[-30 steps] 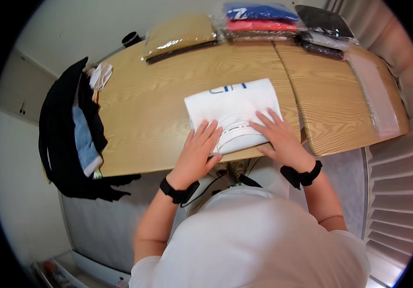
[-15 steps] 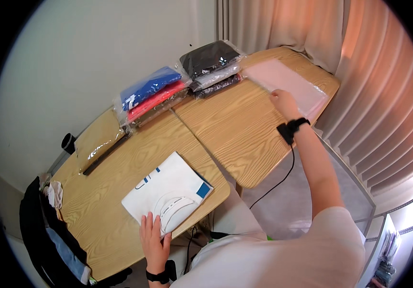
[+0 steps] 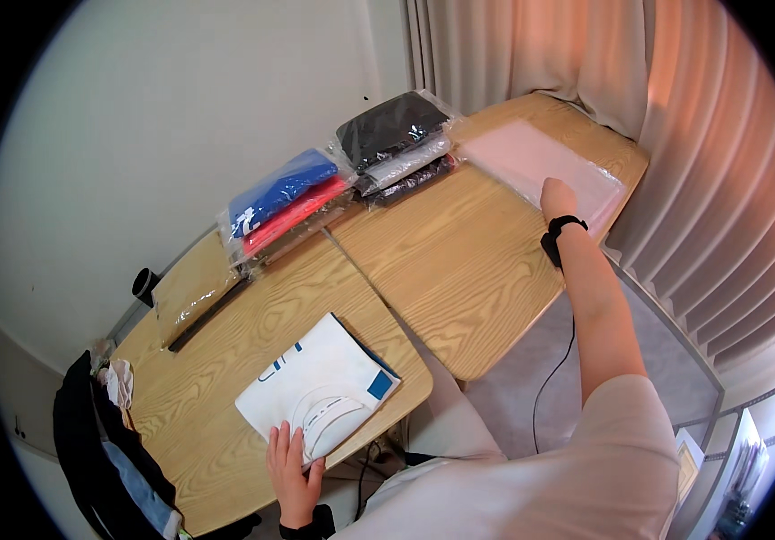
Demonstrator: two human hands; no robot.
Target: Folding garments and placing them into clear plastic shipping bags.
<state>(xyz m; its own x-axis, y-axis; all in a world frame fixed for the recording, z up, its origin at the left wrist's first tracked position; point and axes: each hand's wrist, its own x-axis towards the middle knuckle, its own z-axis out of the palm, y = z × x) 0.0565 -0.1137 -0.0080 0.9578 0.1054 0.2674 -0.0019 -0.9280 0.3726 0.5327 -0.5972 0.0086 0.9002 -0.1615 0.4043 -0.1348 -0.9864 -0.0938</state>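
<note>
The folded white T-shirt [image 3: 306, 364], with blue print, lies near the table's front edge. My left hand [image 3: 291, 468] rests on its lower left corner, fingers apart and stretched out. Reaching to the right, my right hand [image 3: 557, 200] has its fingers curled at the near edge of a flat stack of pale pink, see-through plastic bags [image 3: 518, 153]; the fingertips are hidden.
Bagged folded garments stand along the back: tan [image 3: 194, 292], blue over red [image 3: 284, 189], black over grey [image 3: 392, 126]. A black cup [image 3: 144, 284] is behind. Dark clothes [image 3: 77, 441] drape the left end of the two-part wooden table [image 3: 441, 270]. Curtains hang at right.
The view has swung toward the right end of the table. My right hand has left the T-shirt and reached right to the plastic bags, closing its fingers; my left hand stays on the shirt.
</note>
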